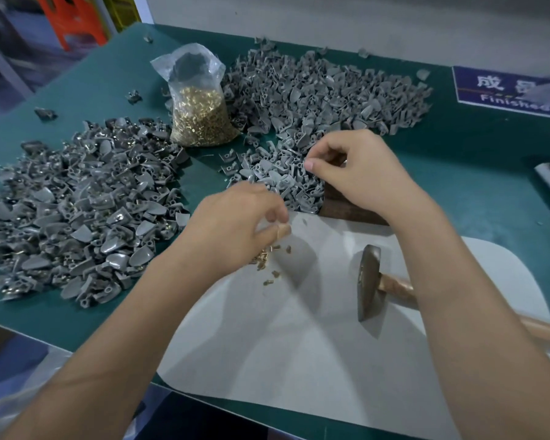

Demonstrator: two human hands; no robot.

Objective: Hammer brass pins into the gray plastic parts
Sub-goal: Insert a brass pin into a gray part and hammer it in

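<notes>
Loose brass pins lie on a white mat just below my left hand. Its curled fingers and thumb pinch a few brass pins, though the fingertips are blurred. My right hand hovers over the near heap of gray plastic parts, its thumb and forefinger pinching one gray part at the heap's right edge. A hammer with a wooden handle lies on the mat beside my right forearm, and neither hand touches it.
A clear bag of brass pins stands at the back centre. A big pile of gray parts with pins fills the left and another pile the back. A dark wooden block sits under my right wrist. A blue sign lies far right.
</notes>
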